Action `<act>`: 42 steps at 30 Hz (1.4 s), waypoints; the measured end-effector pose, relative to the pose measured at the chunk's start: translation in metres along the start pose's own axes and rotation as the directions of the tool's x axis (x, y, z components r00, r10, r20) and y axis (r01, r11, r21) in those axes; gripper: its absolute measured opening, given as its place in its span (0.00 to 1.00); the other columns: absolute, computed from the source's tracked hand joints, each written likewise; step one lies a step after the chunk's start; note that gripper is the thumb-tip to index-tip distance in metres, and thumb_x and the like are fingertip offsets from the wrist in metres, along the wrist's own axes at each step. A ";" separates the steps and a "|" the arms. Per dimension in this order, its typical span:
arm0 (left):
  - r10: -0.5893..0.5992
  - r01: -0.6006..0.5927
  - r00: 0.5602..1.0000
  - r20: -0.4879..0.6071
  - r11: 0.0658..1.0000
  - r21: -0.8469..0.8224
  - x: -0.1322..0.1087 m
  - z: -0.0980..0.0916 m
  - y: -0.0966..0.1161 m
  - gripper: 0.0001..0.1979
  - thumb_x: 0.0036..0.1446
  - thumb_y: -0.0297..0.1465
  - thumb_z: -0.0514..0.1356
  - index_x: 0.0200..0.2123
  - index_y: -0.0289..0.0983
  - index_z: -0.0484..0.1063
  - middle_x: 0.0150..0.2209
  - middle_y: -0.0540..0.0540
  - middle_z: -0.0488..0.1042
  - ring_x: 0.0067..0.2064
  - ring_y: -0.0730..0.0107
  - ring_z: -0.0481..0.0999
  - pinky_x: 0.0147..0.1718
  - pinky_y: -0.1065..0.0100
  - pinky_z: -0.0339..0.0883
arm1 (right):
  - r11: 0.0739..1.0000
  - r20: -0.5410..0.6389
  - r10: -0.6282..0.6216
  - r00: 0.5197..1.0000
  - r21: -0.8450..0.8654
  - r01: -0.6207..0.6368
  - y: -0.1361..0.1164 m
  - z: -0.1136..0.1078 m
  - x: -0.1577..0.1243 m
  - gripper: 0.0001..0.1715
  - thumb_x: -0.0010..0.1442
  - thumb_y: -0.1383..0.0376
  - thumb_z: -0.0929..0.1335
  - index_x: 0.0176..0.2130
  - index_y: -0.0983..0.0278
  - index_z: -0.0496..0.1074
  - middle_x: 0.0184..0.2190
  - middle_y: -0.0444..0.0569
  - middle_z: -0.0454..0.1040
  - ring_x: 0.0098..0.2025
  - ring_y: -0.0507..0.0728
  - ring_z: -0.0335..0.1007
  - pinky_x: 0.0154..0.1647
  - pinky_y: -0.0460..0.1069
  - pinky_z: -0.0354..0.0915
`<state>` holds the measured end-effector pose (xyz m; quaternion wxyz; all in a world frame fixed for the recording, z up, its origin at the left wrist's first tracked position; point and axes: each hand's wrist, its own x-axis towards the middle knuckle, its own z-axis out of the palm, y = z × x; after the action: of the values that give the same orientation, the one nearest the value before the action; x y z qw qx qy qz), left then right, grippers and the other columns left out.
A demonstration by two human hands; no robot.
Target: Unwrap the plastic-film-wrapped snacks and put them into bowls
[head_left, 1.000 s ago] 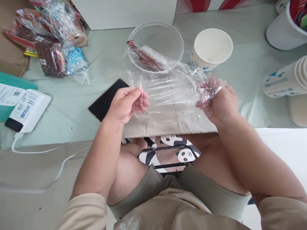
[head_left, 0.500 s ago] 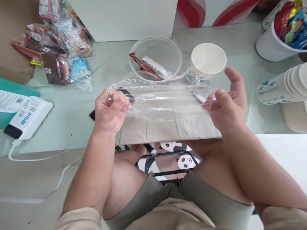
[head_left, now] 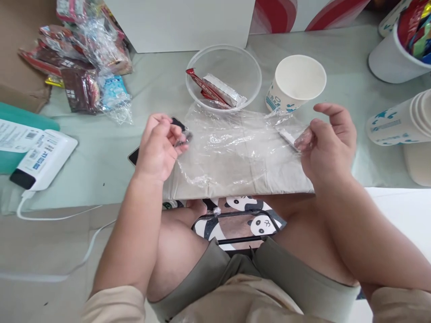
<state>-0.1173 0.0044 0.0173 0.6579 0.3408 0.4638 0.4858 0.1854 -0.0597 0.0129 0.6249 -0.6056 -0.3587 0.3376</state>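
A crumpled sheet of clear plastic film (head_left: 229,143) spreads slackly between my hands over the table's front part. My left hand (head_left: 159,146) has curled fingers, with a bit of the film at their tips. On the other side, my right hand (head_left: 328,148) pinches the film between thumb and fingers while its index finger points up and inward. Just beyond the film sits a clear round plastic bowl (head_left: 257,85) holding red and silver wrapped sticks (head_left: 215,89). A white paper cup (head_left: 289,87) with a blue pattern stands right of the bowl.
Wrapped snacks (head_left: 81,85) lie in a heap at the back left. A white device with a cable (head_left: 50,157) rests at the left edge. Stacked paper cups (head_left: 393,123) and a white tub of colourful packets (head_left: 387,56) are at right. A dark phone-like object (head_left: 134,156) lies beside my left wrist.
The film was stretched taut between my hands and now hangs loose and wider. My left fingers have loosened and turned upward. My right hand keeps its pinch.
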 end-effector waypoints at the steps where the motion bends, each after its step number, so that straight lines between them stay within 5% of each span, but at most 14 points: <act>1: -0.073 0.072 0.997 0.029 0.996 0.043 0.000 -0.001 -0.003 0.20 0.52 0.39 0.72 0.41 0.45 0.65 0.30 0.56 0.75 0.31 0.72 0.78 0.29 0.70 0.76 | 1.000 0.002 0.007 1.000 0.003 -0.007 0.001 0.000 0.000 0.08 0.60 0.65 0.70 0.40 0.52 0.73 0.14 0.35 0.61 0.17 0.52 0.57 0.23 0.50 0.52; 4: -0.185 0.165 0.975 0.121 0.974 0.153 -0.001 -0.006 -0.010 0.38 0.44 0.31 0.77 0.55 0.53 0.62 0.40 0.54 0.77 0.39 0.63 0.84 0.33 0.64 0.80 | 1.000 -0.011 0.007 1.000 0.002 -0.007 0.004 0.000 0.001 0.09 0.57 0.66 0.70 0.39 0.53 0.74 0.14 0.34 0.61 0.16 0.51 0.56 0.22 0.49 0.51; 7: -0.038 0.011 0.986 0.165 0.987 0.163 0.004 -0.015 -0.016 0.48 0.36 0.21 0.78 0.58 0.55 0.64 0.45 0.54 0.78 0.37 0.68 0.83 0.30 0.69 0.76 | 1.000 -0.013 -0.015 1.000 -0.006 0.015 0.008 -0.002 0.004 0.07 0.58 0.65 0.71 0.38 0.53 0.74 0.14 0.34 0.60 0.16 0.51 0.55 0.20 0.48 0.50; 10: 0.255 -0.265 0.962 0.102 0.959 0.099 0.012 -0.022 -0.017 0.32 0.39 0.28 0.80 0.46 0.47 0.71 0.39 0.55 0.79 0.32 0.75 0.80 0.27 0.71 0.71 | 0.999 0.011 -0.039 0.999 -0.025 0.039 0.011 -0.005 0.006 0.03 0.60 0.61 0.72 0.37 0.53 0.74 0.15 0.35 0.60 0.17 0.50 0.57 0.20 0.48 0.51; 13: 0.492 -0.489 0.870 0.004 0.863 0.125 0.016 -0.024 -0.012 0.26 0.41 0.39 0.82 0.37 0.42 0.71 0.37 0.55 0.80 0.40 0.72 0.82 0.35 0.70 0.75 | 0.997 0.085 -0.067 0.994 -0.037 0.070 0.013 -0.008 0.005 0.05 0.62 0.58 0.71 0.35 0.55 0.77 0.17 0.38 0.63 0.18 0.51 0.60 0.22 0.48 0.53; 17: 0.549 -0.537 0.833 0.071 0.770 0.345 0.013 -0.022 -0.011 0.30 0.31 0.35 0.84 0.38 0.41 0.77 0.51 0.53 0.81 0.50 0.67 0.82 0.44 0.68 0.77 | 0.980 0.211 -0.137 0.968 -0.111 0.163 0.016 -0.010 0.002 0.13 0.58 0.58 0.74 0.45 0.55 0.79 0.26 0.41 0.70 0.28 0.53 0.68 0.33 0.52 0.67; 19: 0.535 -0.492 0.843 0.051 0.730 0.475 0.012 -0.020 -0.014 0.22 0.39 0.32 0.81 0.38 0.42 0.79 0.46 0.51 0.82 0.44 0.68 0.82 0.41 0.67 0.77 | 0.939 0.227 -0.160 0.961 -0.265 0.219 0.018 -0.010 0.001 0.21 0.54 0.62 0.76 0.49 0.55 0.79 0.29 0.42 0.69 0.31 0.54 0.68 0.39 0.54 0.70; 22: 0.603 -0.494 0.797 0.042 0.610 0.620 0.013 -0.020 -0.020 0.06 0.51 0.31 0.73 0.33 0.43 0.80 0.36 0.49 0.79 0.37 0.68 0.79 0.37 0.63 0.76 | 0.786 0.239 -0.198 0.951 -0.541 0.300 0.019 -0.009 0.002 0.12 0.55 0.65 0.74 0.42 0.57 0.79 0.30 0.45 0.68 0.34 0.57 0.68 0.42 0.57 0.71; 27: 0.727 -0.672 0.659 0.194 0.453 0.585 0.014 -0.025 -0.017 0.07 0.56 0.32 0.71 0.30 0.42 0.76 0.54 0.47 0.79 0.65 0.57 0.73 0.66 0.52 0.63 | 0.658 0.359 -0.429 0.829 -0.504 0.560 0.013 -0.007 -0.001 0.06 0.59 0.64 0.72 0.31 0.57 0.71 0.42 0.52 0.76 0.57 0.67 0.75 0.60 0.66 0.70; 29: 0.713 -0.695 0.674 0.196 0.520 0.497 0.014 -0.023 -0.016 0.12 0.63 0.42 0.67 0.34 0.43 0.71 0.48 0.50 0.82 0.63 0.60 0.76 0.68 0.49 0.60 | 0.749 0.383 -0.428 0.819 -0.356 0.558 0.009 -0.005 -0.006 0.10 0.61 0.63 0.71 0.31 0.57 0.66 0.34 0.48 0.79 0.51 0.65 0.81 0.59 0.66 0.71; 31: 0.673 -0.663 0.723 0.159 0.610 0.435 0.012 -0.018 -0.016 0.19 0.65 0.51 0.64 0.38 0.44 0.65 0.34 0.54 0.81 0.48 0.65 0.83 0.57 0.53 0.70 | 0.857 0.350 -0.358 0.866 -0.244 0.453 0.005 -0.002 -0.011 0.12 0.63 0.61 0.71 0.32 0.56 0.64 0.24 0.41 0.75 0.33 0.60 0.81 0.43 0.59 0.75; 35: 0.536 -0.524 0.841 0.074 0.773 0.358 0.011 -0.006 -0.015 0.23 0.66 0.54 0.63 0.42 0.45 0.57 0.28 0.59 0.76 0.25 0.76 0.74 0.26 0.67 0.62 | 0.980 0.312 -0.066 0.948 -0.159 0.120 -0.005 0.001 -0.015 0.14 0.63 0.56 0.74 0.41 0.55 0.66 0.14 0.31 0.61 0.12 0.51 0.55 0.15 0.47 0.54; 39: 0.261 -0.234 0.965 -0.016 0.889 0.393 0.010 0.000 -0.009 0.18 0.70 0.48 0.61 0.44 0.46 0.56 0.24 0.60 0.74 0.17 0.80 0.60 0.20 0.68 0.43 | 0.939 0.336 0.176 0.925 -0.340 -0.055 -0.008 -0.004 -0.006 0.18 0.60 0.58 0.75 0.47 0.58 0.72 0.19 0.36 0.70 0.18 0.51 0.63 0.21 0.48 0.61; 42: 0.027 -0.018 1.000 -0.015 0.908 0.418 0.009 0.004 -0.005 0.15 0.70 0.45 0.62 0.43 0.46 0.59 0.21 0.58 0.69 0.14 0.79 0.55 0.18 0.69 0.37 | 0.890 0.270 0.044 0.962 -0.447 0.085 -0.004 -0.012 0.003 0.12 0.60 0.59 0.74 0.43 0.61 0.78 0.35 0.48 0.80 0.36 0.57 0.77 0.41 0.54 0.74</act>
<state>-0.1115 0.0119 0.0116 0.5594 0.4740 0.5597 0.3862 0.1975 -0.0638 0.0164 0.4141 -0.6786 -0.5167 0.3178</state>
